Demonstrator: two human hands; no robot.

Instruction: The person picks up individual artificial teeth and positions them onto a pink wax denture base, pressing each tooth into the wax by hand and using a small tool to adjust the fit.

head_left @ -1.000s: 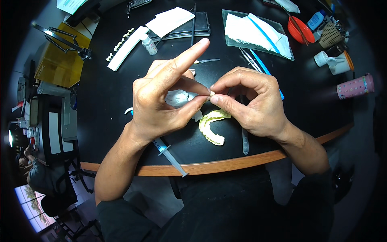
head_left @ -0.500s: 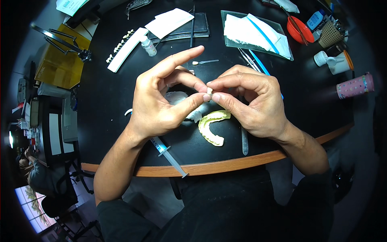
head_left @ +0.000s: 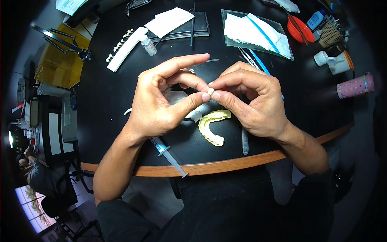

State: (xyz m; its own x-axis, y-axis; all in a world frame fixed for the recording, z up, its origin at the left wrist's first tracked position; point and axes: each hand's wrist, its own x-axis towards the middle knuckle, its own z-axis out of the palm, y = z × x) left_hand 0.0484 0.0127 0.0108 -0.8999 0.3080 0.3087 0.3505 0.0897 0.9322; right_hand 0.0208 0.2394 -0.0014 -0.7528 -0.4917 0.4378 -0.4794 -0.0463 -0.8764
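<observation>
Small whitish tooth-like piece [head_left: 210, 91] pinched between fingertips of both hands, above the table, centre of view. Left hand [head_left: 161, 101]: thumb and a bent finger pressed on the piece from the left, index finger stretched out straight above them, pointing right. Right hand [head_left: 252, 99]: thumb and forefinger closed on the same piece from the right, other fingers curled behind. Fingertips of the two hands touch at the piece. Directly below the hands, on the black round table [head_left: 113, 101], lies a pale yellow dental arch cast [head_left: 213, 126], horseshoe shape, open side toward the lower left. Some crumpled white material [head_left: 192, 114] sits just beside it, partly hidden under the left hand. A syringe [head_left: 168, 152] lies near the table's wooden edge, under the left wrist, tip overhanging the rim. A slim grey tool [head_left: 244, 141] lies to the right of the cast, under the right hand. Farther out: white strip with a row of small teeth [head_left: 125, 47] and a small clear bottle [head_left: 148, 44] upper left; glass slab with white paper towels [head_left: 258, 30] upper right; red bowl [head_left: 300, 29], white containers [head_left: 334, 62] and a pink patterned cup [head_left: 354, 85] at the right.
</observation>
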